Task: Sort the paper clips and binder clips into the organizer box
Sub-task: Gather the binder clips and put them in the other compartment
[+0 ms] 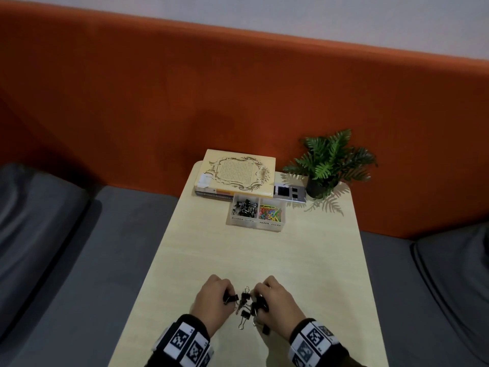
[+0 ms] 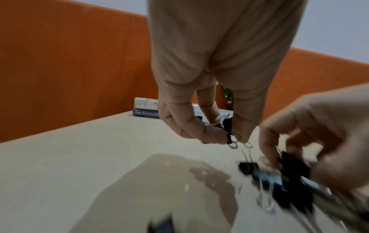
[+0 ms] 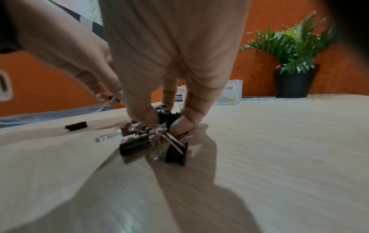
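Observation:
Near the table's front edge, my left hand (image 1: 228, 296) pinches a black binder clip (image 2: 227, 126) between thumb and fingers. Close beside it, my right hand (image 1: 260, 300) curls round a bunch of black binder clips (image 3: 166, 117). Several loose binder clips (image 1: 244, 307) lie on the table between and just below the hands; three of them (image 3: 135, 145) show in the right wrist view. The clear organizer box (image 1: 282, 217) stands farther back, with black binder clips (image 1: 244, 207) in its left compartment and coloured paper clips (image 1: 270, 211) in its right one.
Behind the box lie stacked books (image 1: 238, 173) and a small silver device (image 1: 289, 193). A potted fern (image 1: 330, 162) stands at the back right corner. The pale table (image 1: 251, 255) is narrow, with grey cushions (image 1: 66, 247) on both sides and an orange backrest behind.

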A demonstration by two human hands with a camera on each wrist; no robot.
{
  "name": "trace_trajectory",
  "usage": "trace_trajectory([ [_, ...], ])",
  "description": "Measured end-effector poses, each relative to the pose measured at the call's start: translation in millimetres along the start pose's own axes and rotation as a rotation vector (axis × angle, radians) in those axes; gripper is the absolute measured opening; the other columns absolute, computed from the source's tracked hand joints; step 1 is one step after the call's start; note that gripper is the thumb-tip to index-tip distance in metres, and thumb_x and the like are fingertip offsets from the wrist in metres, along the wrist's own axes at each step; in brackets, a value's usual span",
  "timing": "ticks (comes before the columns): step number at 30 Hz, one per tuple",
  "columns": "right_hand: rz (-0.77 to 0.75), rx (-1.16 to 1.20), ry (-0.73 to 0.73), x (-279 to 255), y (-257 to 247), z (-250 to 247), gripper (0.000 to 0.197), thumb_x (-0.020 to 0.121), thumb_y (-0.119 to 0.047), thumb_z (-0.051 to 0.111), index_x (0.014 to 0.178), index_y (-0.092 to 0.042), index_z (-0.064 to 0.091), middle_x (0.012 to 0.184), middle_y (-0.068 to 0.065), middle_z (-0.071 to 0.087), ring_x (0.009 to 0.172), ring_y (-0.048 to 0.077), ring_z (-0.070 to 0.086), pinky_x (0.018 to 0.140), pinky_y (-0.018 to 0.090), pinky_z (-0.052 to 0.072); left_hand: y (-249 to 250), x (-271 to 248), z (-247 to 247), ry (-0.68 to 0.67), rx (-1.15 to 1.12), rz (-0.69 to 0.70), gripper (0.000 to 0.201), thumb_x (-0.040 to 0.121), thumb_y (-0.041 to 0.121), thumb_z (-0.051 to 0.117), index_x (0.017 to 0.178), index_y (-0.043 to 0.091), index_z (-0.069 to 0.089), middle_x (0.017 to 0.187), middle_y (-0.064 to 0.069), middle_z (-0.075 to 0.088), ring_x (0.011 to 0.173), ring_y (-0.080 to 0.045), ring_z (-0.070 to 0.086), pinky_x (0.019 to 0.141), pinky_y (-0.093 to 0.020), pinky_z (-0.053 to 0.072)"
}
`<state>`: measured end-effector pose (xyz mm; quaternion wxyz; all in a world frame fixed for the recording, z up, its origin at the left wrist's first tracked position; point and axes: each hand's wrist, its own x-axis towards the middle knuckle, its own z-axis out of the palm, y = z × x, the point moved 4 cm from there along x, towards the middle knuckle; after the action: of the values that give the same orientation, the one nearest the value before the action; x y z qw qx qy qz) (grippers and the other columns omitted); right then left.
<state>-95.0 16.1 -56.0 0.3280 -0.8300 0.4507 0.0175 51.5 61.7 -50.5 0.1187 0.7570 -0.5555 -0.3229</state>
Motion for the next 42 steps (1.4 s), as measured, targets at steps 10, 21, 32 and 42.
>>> trace_trajectory([
  [10, 0.121, 0.005, -0.031, -5, 4, -5, 0.020, 0.081, -0.010, 0.054, 0.096, -0.016, 0.066, 0.103, 0.007, 0.059, 0.098, 0.026, 0.057, 0.059, 0.016, 0.032, 72, 85, -93, 0.178, -0.077, 0.053, 0.014, 0.082, 0.009, 0.069, 0.095, 0.011, 0.071, 0.110, -0.012, 0.062, 0.103, -0.027, 0.061, 0.090, -0.032, 0.050],
  [21, 0.205, 0.174, 0.060, -11, 11, -27, 0.018, 0.073, -0.027, 0.065, 0.091, -0.031, 0.069, 0.090, -0.001, 0.069, 0.093, 0.014, 0.063, 0.071, 0.015, 0.042, 95, 167, -102, 0.113, 0.062, 0.014, 0.029, 0.086, -0.003, 0.057, 0.113, 0.007, 0.066, 0.122, -0.015, 0.063, 0.113, -0.031, 0.059, 0.096, -0.037, 0.052],
  [32, 0.076, 0.392, 0.500, 118, -38, -141, 0.016, 0.082, -0.010, 0.064, 0.097, -0.010, 0.068, 0.096, 0.008, 0.071, 0.085, 0.020, 0.064, 0.082, 0.034, 0.054, 5, 108, -75, 0.202, 0.045, -0.093, 0.030, 0.090, 0.004, 0.053, 0.117, 0.013, 0.063, 0.125, -0.010, 0.061, 0.115, -0.027, 0.058, 0.096, -0.034, 0.047],
  [42, -0.002, 0.083, 0.204, 81, -16, -94, 0.029, 0.087, -0.024, 0.056, 0.114, -0.014, 0.058, 0.118, 0.013, 0.058, 0.103, 0.027, 0.056, 0.088, 0.033, 0.044, 0, 107, -38, -0.048, 0.374, 0.209, 0.039, 0.095, 0.007, 0.042, 0.134, 0.009, 0.051, 0.145, -0.010, 0.047, 0.120, -0.034, 0.053, 0.108, -0.038, 0.041],
])
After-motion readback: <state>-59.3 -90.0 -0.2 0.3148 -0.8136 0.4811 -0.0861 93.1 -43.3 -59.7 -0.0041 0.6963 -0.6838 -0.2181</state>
